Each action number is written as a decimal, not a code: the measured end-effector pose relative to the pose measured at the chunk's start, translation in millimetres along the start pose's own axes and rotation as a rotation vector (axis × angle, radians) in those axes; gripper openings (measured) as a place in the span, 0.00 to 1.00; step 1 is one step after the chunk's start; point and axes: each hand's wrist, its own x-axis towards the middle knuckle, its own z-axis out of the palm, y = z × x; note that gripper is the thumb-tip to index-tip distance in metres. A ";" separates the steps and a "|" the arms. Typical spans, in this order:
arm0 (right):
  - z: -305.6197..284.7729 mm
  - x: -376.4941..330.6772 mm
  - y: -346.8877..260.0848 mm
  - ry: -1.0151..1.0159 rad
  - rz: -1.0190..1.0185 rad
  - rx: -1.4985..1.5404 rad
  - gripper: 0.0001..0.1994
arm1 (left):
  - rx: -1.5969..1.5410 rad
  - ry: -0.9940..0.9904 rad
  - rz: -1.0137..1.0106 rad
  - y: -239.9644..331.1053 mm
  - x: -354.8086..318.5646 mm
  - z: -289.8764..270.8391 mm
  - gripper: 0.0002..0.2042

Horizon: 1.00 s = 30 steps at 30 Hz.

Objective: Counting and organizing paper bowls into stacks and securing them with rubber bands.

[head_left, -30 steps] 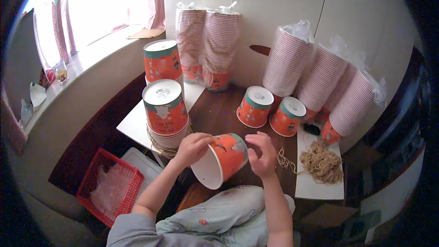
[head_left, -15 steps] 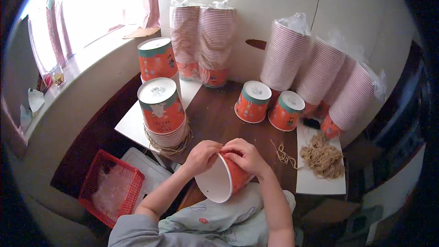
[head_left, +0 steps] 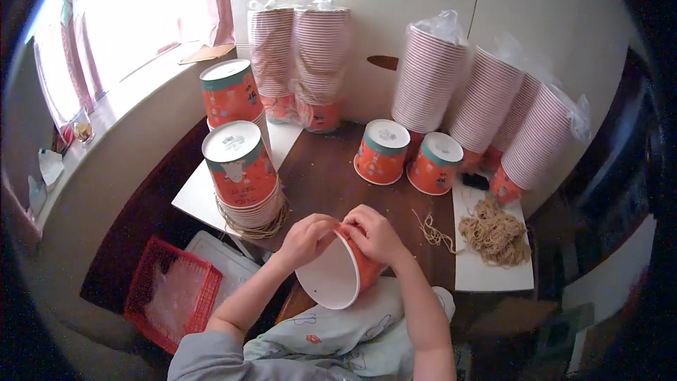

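Across the upper half of the frame, tall stacks of nested paper cups (head_left: 430, 74) wrapped in clear plastic lean against the white wall, two at upper centre and more toward the upper right. Below them I see the dark wooden table (head_left: 317, 176). At left of centre stand two shorter cup stacks (head_left: 243, 176) turned bottom-up, orange with teal bands, the nearer one ringed with twine at its base. At lower left a red basket (head_left: 173, 296) sits on the floor. At centre right two single upturned cups (head_left: 384, 152) stand side by side, just touching. Right of them a heap of tan twine (head_left: 497, 233) lies on a white sheet.

At lower centre my own pair of hands holds one orange cup (head_left: 338, 275), tipped on its side with its white mouth toward me, above the table edge. My left hand (head_left: 307, 238) curls over the rim on the left; my right hand (head_left: 377, 234) grips the cup's upper side, fingers bent. Whether they pinch a string there I cannot tell.
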 end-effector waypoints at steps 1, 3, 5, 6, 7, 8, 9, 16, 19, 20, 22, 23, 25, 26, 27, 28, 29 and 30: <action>-0.3 -0.5 6.3 0.036 0.026 -0.038 0.04 | 0.070 -0.031 -0.053 2.5 5.3 -1.8 0.11; -7.6 2.0 24.3 0.099 0.229 -0.281 0.05 | 0.179 -0.031 -0.158 3.0 13.8 -5.8 0.09; -21.7 2.1 50.4 0.078 0.377 -0.441 0.07 | 0.242 -0.048 -0.265 -6.2 17.2 -11.3 0.06; -29.8 -7.0 80.6 0.142 0.341 -0.506 0.09 | 0.257 -0.083 -0.385 -2.8 25.0 -10.8 0.05; -38.4 -16.7 107.0 0.172 0.247 -0.592 0.14 | 0.249 -0.119 -0.447 -4.6 28.4 -10.5 0.05; -44.1 -27.3 129.1 0.157 0.366 -0.591 0.16 | 0.247 -0.152 -0.511 -7.3 30.8 -11.3 0.05; -51.3 -38.9 144.9 0.143 0.487 -0.593 0.17 | 0.204 -0.159 -0.546 -11.4 29.8 -9.1 0.06; -52.5 -52.5 175.5 -0.043 0.920 -0.795 0.12 | 0.025 -0.264 -0.773 -26.5 5.6 -9.7 0.13; -47.6 -63.7 194.0 -0.047 0.988 -0.806 0.13 | -0.122 -0.304 -0.850 -15.5 8.9 -0.8 0.16; -44.4 -58.7 192.6 -0.094 0.988 -0.841 0.13 | -0.116 -0.299 -0.852 -17.2 5.3 0.3 0.16; -43.2 -49.5 189.6 -0.142 0.982 -0.876 0.13 | -0.196 -0.297 -0.933 -23.1 -3.4 3.7 0.17; -47.4 -46.1 186.7 -0.020 0.932 -0.847 0.13 | -0.220 -0.284 -0.907 -19.6 -2.3 4.9 0.16; -60.5 -33.9 182.9 0.246 0.794 -0.750 0.11 | -0.322 -0.285 -0.931 -18.1 -2.3 7.1 0.16; -72.4 -25.5 179.5 0.392 0.706 -0.687 0.10 | -0.430 -0.289 -0.947 -16.6 -1.8 10.1 0.16; -80.4 -13.4 169.6 0.566 0.502 -0.559 0.08 | -0.432 -0.285 -0.950 -15.0 -1.1 10.6 0.16; -85.7 -0.8 154.4 0.727 0.294 -0.422 0.08 | -0.462 -0.317 -0.962 -13.9 -0.5 10.4 0.15; -88.9 11.7 128.9 0.723 0.293 -0.426 0.08 | -0.495 -0.351 -0.971 -13.1 0.2 11.0 0.15; -86.1 27.1 97.3 0.789 0.239 -0.148 0.07 | -0.493 -0.344 -0.975 -13.2 -1.0 10.3 0.15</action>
